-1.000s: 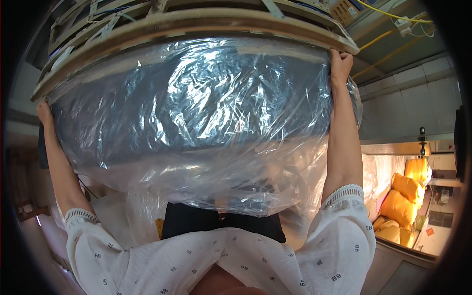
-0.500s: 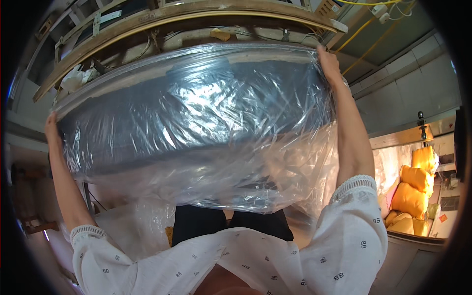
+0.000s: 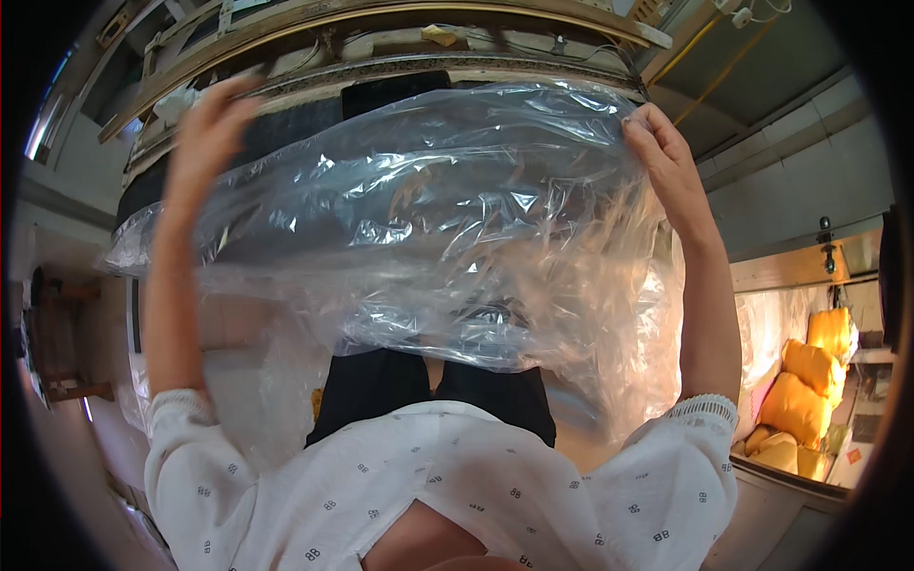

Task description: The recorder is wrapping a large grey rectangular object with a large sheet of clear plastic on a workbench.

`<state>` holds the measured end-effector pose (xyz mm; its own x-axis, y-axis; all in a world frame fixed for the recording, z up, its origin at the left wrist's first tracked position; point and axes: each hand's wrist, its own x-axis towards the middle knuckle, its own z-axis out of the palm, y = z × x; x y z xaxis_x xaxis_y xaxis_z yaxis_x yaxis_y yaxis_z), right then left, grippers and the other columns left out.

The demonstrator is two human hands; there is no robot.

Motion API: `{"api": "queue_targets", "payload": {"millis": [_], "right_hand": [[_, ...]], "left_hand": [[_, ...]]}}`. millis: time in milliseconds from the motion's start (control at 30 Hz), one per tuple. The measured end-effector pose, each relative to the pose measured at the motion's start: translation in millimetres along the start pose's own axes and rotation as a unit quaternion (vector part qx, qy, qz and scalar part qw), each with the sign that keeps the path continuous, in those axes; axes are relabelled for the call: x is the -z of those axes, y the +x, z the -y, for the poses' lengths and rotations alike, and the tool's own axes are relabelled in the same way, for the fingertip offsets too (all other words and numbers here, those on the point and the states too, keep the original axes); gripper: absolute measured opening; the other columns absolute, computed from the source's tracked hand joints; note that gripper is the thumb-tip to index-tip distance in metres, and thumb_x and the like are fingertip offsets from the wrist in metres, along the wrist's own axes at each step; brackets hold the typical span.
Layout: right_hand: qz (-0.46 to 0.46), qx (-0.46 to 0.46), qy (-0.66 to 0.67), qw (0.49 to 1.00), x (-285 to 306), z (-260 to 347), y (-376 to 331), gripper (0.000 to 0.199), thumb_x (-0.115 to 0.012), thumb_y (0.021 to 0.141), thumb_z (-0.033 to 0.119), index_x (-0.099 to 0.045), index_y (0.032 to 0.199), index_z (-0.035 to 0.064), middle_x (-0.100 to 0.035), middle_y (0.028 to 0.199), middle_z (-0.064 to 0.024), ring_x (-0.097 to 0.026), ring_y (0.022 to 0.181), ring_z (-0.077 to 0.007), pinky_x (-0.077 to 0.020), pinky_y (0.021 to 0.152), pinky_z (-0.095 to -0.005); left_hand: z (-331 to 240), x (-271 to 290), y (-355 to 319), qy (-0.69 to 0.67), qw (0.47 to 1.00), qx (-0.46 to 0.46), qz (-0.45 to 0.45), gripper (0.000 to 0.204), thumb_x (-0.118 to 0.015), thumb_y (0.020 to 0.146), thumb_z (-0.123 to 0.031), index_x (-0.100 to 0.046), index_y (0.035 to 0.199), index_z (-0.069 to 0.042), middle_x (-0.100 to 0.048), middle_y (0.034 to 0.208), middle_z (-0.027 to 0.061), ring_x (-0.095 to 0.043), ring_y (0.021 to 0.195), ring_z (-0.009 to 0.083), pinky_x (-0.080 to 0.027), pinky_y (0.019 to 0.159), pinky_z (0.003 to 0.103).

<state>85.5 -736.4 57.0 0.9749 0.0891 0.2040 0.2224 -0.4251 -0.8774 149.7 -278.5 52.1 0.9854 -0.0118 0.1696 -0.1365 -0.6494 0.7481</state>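
Note:
A wide clear plastic sheet (image 3: 447,209) hangs in loose folds over the front of a dark work surface (image 3: 295,128) and down across my lap. My right hand (image 3: 664,147) is closed on its far right corner, thumb and fingers pinching the film. Up at the far left, my left hand (image 3: 211,133) is blurred by motion, its fingers stretched out and apart over the dark surface. No film shows in it. The sheet's left end sags below that hand, beside my left forearm. A flat black object (image 3: 395,92) lies on the surface behind the film.
A long wooden rail (image 3: 333,17) runs across the back, with a small yellowish block (image 3: 439,35) near it. At the right, yellow bundles (image 3: 798,409) are stacked beyond a ledge. More crumpled clear film hangs down at the right side.
My left hand has let go of the film's left end and moved up and right. That end has dropped, uncovering the dark surface. My right hand still grips the other corner, slightly lower.

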Motion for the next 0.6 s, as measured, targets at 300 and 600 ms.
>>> {"api": "queue_targets", "payload": {"millis": [300,600], "right_hand": [[0.025,0.156,-0.137,0.978,1,19,-42,0.012,-0.064,0.079,0.017,-0.058,0.077,0.0068,-0.048,0.070,-0.0007,-0.048,0.066,-0.0143,-0.0379,0.062,-0.0250],[-0.073,0.053,-0.358,0.929,-13,-92,-129,0.010,-0.056,0.079,0.012,-0.063,0.087,0.0136,-0.060,0.085,-0.0054,-0.059,0.079,-0.0279,-0.0477,0.066,-0.0382]], "left_hand": [[-116,-149,-78,-0.277,0.934,-0.201,0.107,0.014,-0.065,0.079,-0.011,-0.055,0.081,-0.002,-0.044,0.079,-0.0009,-0.041,0.071,0.0062,-0.034,0.061,0.020],[69,110,-195,-0.187,0.952,0.024,-0.240,0.024,-0.058,0.089,-0.017,-0.058,0.111,-0.006,-0.057,0.094,0.0005,-0.051,0.082,0.0075,-0.042,0.074,0.022]]}}
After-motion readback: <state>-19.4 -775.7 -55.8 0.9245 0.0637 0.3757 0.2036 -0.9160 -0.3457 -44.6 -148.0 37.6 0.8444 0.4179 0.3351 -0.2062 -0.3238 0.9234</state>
